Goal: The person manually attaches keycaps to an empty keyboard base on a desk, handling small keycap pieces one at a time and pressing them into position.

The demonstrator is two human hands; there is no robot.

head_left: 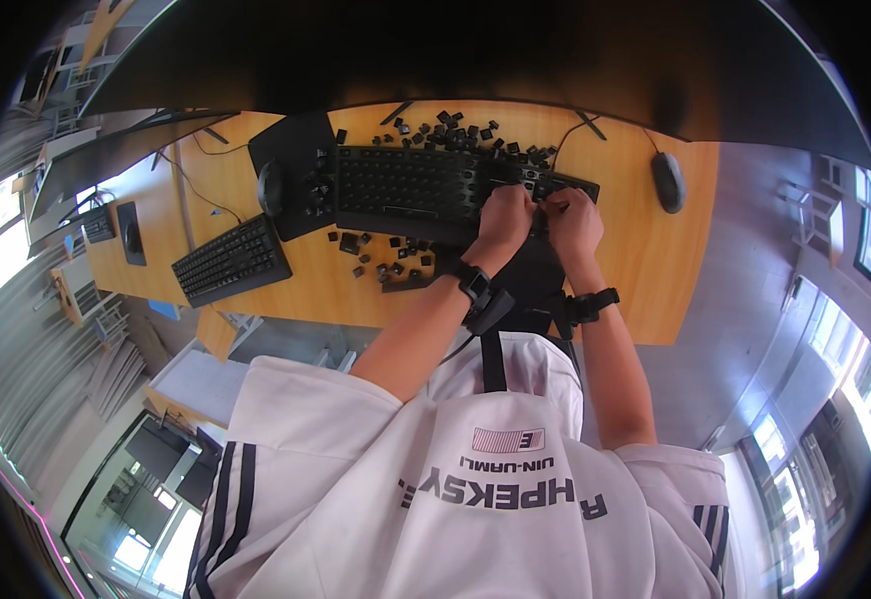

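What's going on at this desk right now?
A person has both hands over the right-hand part of a black computer keyboard, the left hand close beside the right hand. The fingers are curled, but what they hold can't be made out. Loose black keycaps lie scattered behind and in front of the keyboard. A second keyboard sits to the left, a computer mouse to the right.

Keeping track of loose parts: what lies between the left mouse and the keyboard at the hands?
In the head view, loose black keycaps lie on the black mat between the left mouse and the keyboard.
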